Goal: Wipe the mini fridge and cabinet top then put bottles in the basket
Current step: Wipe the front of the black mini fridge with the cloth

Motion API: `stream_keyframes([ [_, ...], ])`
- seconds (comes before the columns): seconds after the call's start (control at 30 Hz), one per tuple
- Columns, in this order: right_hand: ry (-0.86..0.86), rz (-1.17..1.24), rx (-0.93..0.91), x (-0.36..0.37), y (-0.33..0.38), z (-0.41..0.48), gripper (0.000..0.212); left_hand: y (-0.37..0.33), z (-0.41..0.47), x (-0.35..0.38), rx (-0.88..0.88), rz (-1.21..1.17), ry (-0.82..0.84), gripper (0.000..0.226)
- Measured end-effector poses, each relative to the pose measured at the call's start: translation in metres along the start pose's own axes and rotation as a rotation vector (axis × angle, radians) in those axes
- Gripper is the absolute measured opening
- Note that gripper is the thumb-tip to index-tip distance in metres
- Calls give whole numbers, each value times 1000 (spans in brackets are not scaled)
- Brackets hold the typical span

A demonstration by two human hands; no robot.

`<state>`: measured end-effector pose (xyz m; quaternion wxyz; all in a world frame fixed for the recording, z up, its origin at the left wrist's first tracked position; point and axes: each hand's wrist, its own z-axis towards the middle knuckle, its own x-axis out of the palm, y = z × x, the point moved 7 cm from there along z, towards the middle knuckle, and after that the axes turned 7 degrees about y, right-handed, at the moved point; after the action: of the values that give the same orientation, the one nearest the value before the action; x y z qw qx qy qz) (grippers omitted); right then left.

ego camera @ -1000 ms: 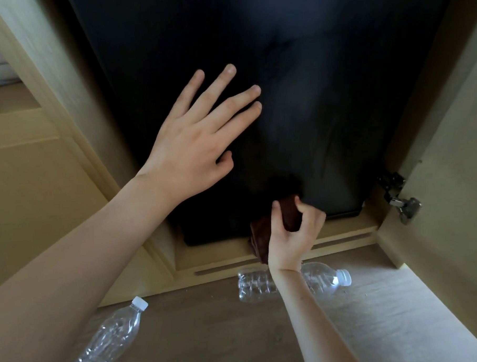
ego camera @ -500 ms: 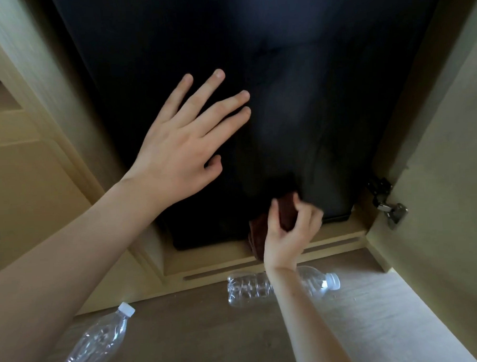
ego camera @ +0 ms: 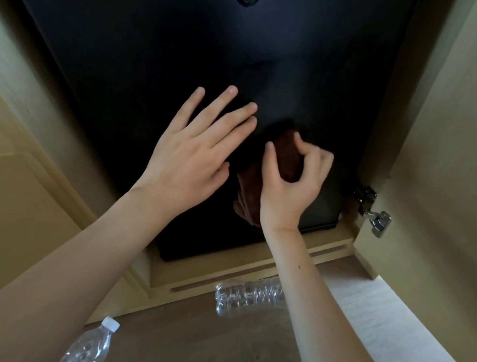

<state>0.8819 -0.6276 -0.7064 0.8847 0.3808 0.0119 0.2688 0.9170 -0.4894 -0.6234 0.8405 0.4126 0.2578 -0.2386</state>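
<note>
The black mini fridge stands inside a light wood cabinet and fills the upper view. My left hand lies flat on its door with fingers spread. My right hand grips a dark brown cloth bunched against the lower right part of the door. Two clear plastic bottles lie on the floor: one bottle just below the cabinet base, partly hidden by my right forearm, and a white-capped bottle at the lower left.
The open cabinet door stands at the right with a metal hinge. A wooden base ledge runs under the fridge. The brown floor lies below, with a pale strip at the right.
My right hand has moved the cloth up the fridge door, from its bottom edge to beside my left hand. The view has tilted, so a round fitting near the door's top now shows.
</note>
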Motion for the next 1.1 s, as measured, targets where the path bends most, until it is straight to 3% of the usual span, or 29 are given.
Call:
stream_keyframes([
  [0.23,-4,-126,86,-31,-69,-71,21,-1,-1,2,-23,-18,1,73],
  [0.4,56,-117,192,-41,-73,-79,21,-2,3,-4,-18,-15,25,73],
  [0.53,33,-47,-7,-36,-23,-29,23,-5,6,-11,7,-32,-1,73],
  [0.7,44,-85,-127,-10,14,35,27,-6,7,-6,10,-14,14,76],
  [0.87,-45,-84,-54,-20,-30,-3,25,-7,5,2,-9,-28,10,77],
  [1.1,17,-202,137,-48,-88,-77,18,-9,6,3,-17,-26,16,75],
])
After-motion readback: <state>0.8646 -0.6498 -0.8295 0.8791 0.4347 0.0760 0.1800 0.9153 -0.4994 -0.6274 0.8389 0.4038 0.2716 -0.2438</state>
